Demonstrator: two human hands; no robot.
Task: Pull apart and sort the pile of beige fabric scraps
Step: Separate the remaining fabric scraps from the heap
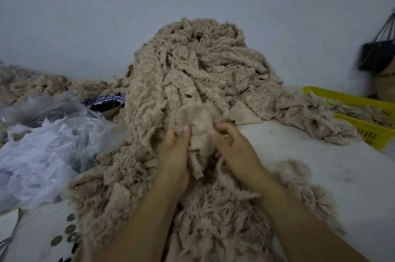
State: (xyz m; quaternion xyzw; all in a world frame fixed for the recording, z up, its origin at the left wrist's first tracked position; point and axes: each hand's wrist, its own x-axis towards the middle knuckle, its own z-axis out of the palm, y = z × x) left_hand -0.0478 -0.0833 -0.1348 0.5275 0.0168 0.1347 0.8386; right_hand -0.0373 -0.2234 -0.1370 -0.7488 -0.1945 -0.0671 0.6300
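A tall pile of beige fabric scraps (192,69) rises in the middle of the white table (310,154) and spreads toward me. In front of it, my left hand (174,150) and my right hand (233,146) both grip one beige scrap (197,122), fingers curled into it from either side. The scrap hangs down between my palms, slightly blurred. A smaller heap of beige scraps (314,118) lies to the right, partly over the yellow baskets.
Two yellow plastic baskets (363,131) sit at the right edge. Crumpled clear plastic and white material (42,144) cover the left. A blue-rimmed bowl (106,103) of dark pieces stands behind it. Several coins (70,231) lie near left. A black bag (376,52) hangs on the wall.
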